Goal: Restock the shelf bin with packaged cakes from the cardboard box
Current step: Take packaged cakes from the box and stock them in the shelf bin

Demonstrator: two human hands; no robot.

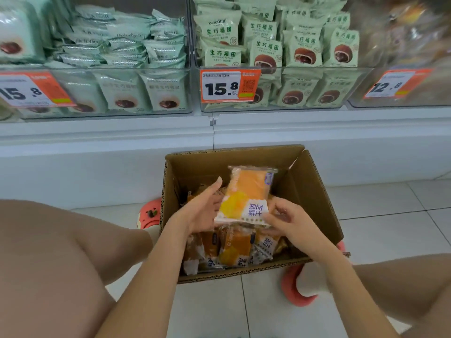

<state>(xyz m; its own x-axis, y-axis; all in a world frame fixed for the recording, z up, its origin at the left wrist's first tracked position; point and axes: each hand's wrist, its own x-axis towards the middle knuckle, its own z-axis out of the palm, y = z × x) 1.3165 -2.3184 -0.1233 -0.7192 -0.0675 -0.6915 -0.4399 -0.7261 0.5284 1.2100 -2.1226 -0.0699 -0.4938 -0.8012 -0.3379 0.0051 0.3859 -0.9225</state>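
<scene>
View from my head camera: I hold one orange cake packet (246, 195) above the open cardboard box (314, 191) on the floor. My left hand (203, 211) supports its left edge with loosely curved fingers; my right hand (284, 215) pinches its lower corner, so that grip is pressed onto the wrapper. More packets (234, 250) lie in the box. The blurred bin (402, 89) at upper right seems the likely target; restocking looks far from finished.

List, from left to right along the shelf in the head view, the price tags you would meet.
Blurred 15.8 tag → sharp 15.8 tag → blurred 12.8 tag.
</scene>
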